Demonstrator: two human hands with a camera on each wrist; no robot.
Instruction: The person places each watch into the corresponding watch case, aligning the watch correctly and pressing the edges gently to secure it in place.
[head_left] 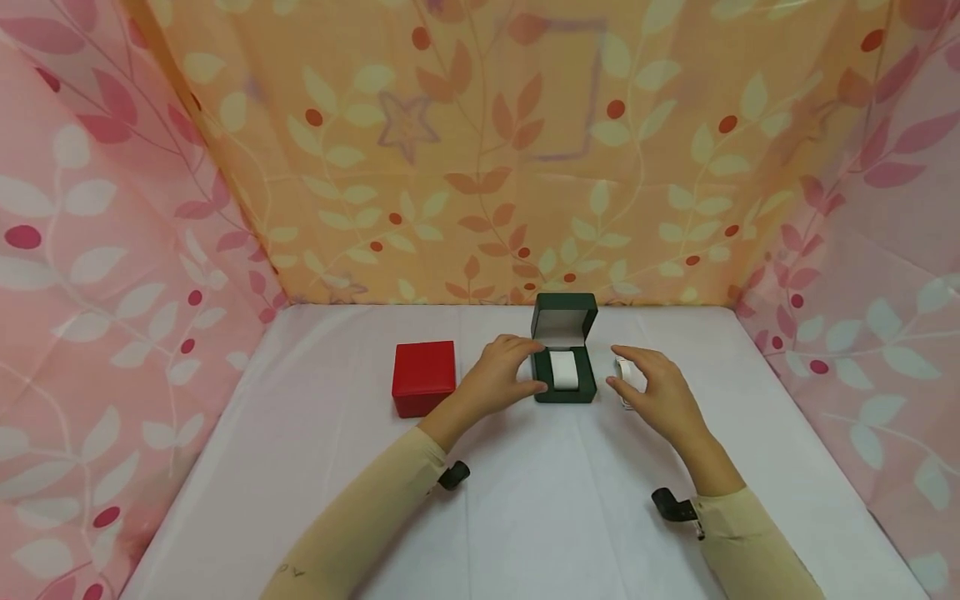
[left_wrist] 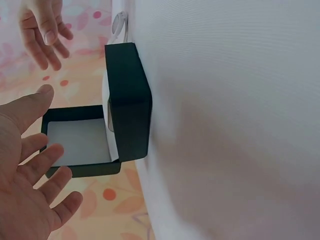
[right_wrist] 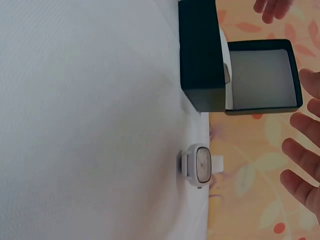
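A dark green watch box (head_left: 543, 393) stands on the white cloth with its lid raised, a white cushion (head_left: 565, 370) inside. My left hand (head_left: 495, 377) is at the box's left side, fingers spread and holding nothing; in the left wrist view the green box (left_wrist: 131, 100) is just beyond the fingertips. To the right of the box, my right hand (head_left: 666, 393) hovers with thumb and fingers apart, over a white watch (head_left: 624, 371) that it partly hides. In the right wrist view, the watch (right_wrist: 203, 164) stands on the cloth below the right hand's fingers (right_wrist: 300, 150), apart from them.
A closed red box (head_left: 423, 368) sits left of the green box, partly behind the left forearm. White cloth (head_left: 555, 517) covers the table. Patterned curtains rise at the back (head_left: 480, 150) and on both sides.
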